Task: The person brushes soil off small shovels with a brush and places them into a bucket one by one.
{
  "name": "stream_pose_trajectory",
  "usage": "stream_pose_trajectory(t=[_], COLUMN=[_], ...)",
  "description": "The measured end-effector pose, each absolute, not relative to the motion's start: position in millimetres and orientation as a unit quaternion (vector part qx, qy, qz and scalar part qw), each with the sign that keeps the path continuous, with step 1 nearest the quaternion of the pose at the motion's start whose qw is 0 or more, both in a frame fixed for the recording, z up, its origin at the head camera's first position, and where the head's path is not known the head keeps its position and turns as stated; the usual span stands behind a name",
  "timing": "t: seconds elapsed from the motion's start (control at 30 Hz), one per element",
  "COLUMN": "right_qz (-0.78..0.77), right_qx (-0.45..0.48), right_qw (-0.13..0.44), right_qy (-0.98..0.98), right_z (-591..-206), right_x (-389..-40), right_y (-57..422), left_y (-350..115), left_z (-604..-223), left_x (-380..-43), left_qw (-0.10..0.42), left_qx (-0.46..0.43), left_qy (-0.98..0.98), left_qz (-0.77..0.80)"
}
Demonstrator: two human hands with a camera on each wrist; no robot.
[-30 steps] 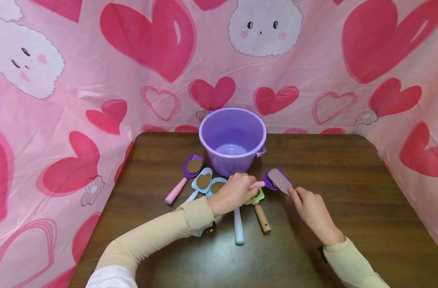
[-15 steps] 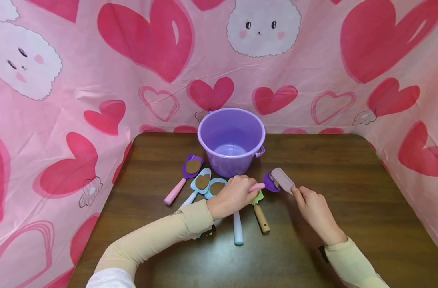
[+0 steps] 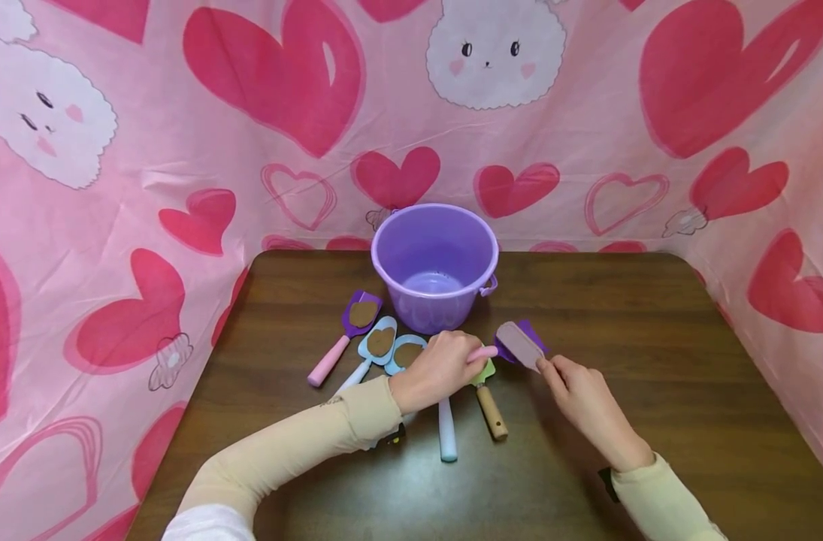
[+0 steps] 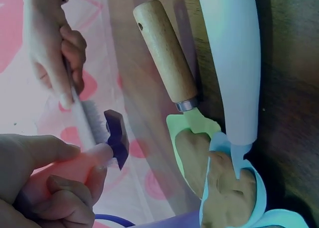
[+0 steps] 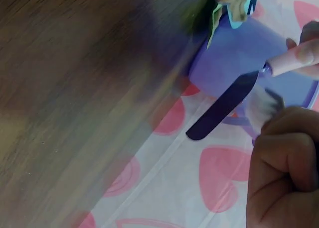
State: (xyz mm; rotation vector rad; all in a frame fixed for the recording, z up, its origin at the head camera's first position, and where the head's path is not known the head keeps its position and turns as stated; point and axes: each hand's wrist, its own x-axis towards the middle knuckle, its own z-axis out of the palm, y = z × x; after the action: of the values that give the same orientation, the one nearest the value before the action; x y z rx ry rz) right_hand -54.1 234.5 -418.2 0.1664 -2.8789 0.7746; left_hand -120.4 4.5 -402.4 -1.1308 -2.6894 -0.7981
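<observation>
My left hand (image 3: 438, 368) grips the pink handle of a small shovel whose purple blade (image 3: 534, 336) points right, beside the bucket. In my right hand (image 3: 590, 398) is a pale pink brush (image 3: 521, 346), its back turned up, lying over the blade and hiding much of it. The left wrist view shows the brush's white bristles (image 4: 94, 118) facing the purple blade (image 4: 117, 138). Seen from the right wrist, the blade (image 5: 219, 111) is edge-on with the blurred brush close by it.
A purple bucket (image 3: 436, 308) stands behind the hands. On the table (image 3: 587, 300) lie a pink-handled purple shovel (image 3: 346, 338), a light blue shovel (image 3: 377, 346), another light blue tool (image 3: 448, 432) and a green, wooden-handled one (image 3: 491, 409). Brown patches cover their blades.
The brush in my right hand has slid back and forth over the purple blade: outward half a second ago, back leftward now. My left hand holds the shovel nearly still.
</observation>
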Motion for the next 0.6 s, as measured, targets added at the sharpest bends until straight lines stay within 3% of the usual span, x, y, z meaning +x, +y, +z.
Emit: stream_pose_trajectory(t=[0.6], right_qz=[0.252], right_qx=[0.008], right_qw=[0.102], right_qy=[-0.962], right_z=[-424], right_x=[-58], right_y=[246], left_y=[4], left_z=[-404], left_x=[-120], left_qw=[0.063], left_qx=[-0.369], left_qy=[-0.889], left_qz=[-0.264])
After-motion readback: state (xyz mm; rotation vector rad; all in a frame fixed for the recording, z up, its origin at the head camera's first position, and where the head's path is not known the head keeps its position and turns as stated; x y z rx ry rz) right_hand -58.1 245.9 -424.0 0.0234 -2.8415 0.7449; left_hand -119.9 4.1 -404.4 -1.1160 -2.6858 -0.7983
